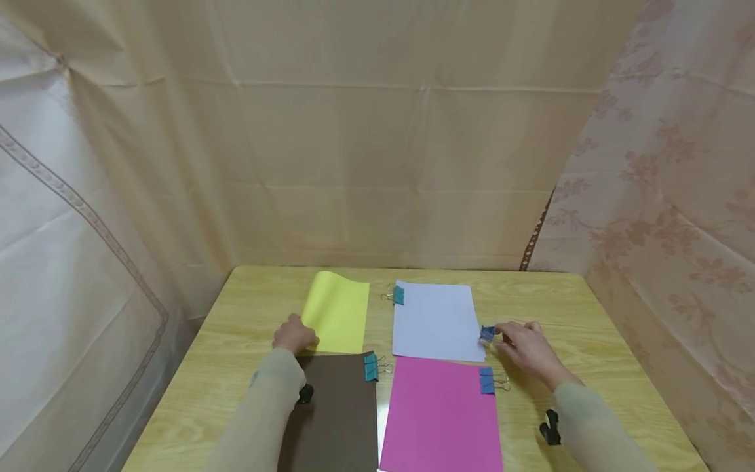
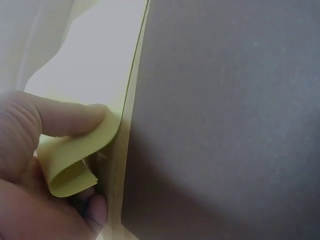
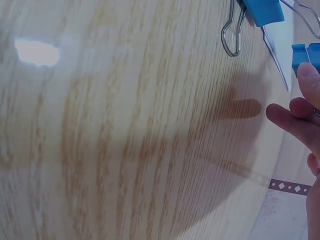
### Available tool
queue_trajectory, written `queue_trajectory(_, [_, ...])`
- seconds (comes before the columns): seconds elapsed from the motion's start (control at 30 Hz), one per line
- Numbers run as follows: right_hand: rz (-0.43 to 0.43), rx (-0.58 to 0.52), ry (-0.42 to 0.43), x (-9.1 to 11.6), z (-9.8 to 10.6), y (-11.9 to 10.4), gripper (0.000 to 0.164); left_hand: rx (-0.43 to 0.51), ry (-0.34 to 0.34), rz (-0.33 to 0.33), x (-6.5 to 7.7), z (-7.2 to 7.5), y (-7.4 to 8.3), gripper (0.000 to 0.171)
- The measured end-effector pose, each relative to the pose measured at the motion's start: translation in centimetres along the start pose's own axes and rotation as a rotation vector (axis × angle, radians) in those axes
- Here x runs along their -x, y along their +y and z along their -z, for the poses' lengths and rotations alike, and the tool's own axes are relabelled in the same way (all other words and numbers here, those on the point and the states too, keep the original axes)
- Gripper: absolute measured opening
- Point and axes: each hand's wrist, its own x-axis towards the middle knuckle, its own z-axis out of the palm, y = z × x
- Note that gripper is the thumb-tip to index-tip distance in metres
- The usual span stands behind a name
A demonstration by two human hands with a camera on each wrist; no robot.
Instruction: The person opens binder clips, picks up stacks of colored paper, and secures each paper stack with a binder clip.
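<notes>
My left hand (image 1: 295, 334) grips the left edge of a yellow sheet of paper (image 1: 341, 314), which bows up along that side. In the left wrist view the thumb presses on top of the yellow paper (image 2: 80, 145), and its edge curls over between thumb and fingers. My right hand (image 1: 531, 349) pinches a blue binder clip (image 1: 487, 334) at the right edge of a white sheet (image 1: 436, 321). Whether the clip bites the paper cannot be told. The right wrist view shows this blue clip (image 3: 306, 55) by the thumb, partly cut off by the frame.
A teal binder clip (image 1: 398, 295) sits on the white sheet's left edge. Nearer lie a dark brown sheet (image 1: 336, 413) with a teal clip (image 1: 371, 367) and a magenta sheet (image 1: 442, 419) with a blue clip (image 1: 486, 381). Curtains surround the wooden table (image 1: 259, 295).
</notes>
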Motion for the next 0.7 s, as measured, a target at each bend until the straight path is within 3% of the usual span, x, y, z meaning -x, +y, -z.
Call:
queue_trajectory(0.17, [0.003,-0.012,-0.003,0.1,0.0,0.0,0.029,0.023,-0.033,0.015,0.4,0.7,0.1,0.055])
queue_trajectory(0.3, [-0.001,-0.015,0.000,0.1,0.0,0.0,0.027,0.020,-0.045,0.025,0.7,1.0,0.3,0.057])
queue_trajectory(0.7, [-0.050,-0.016,-0.053,0.2,0.1,0.0,0.029,0.010,-0.020,0.061,0.8,1.2,0.3,0.051])
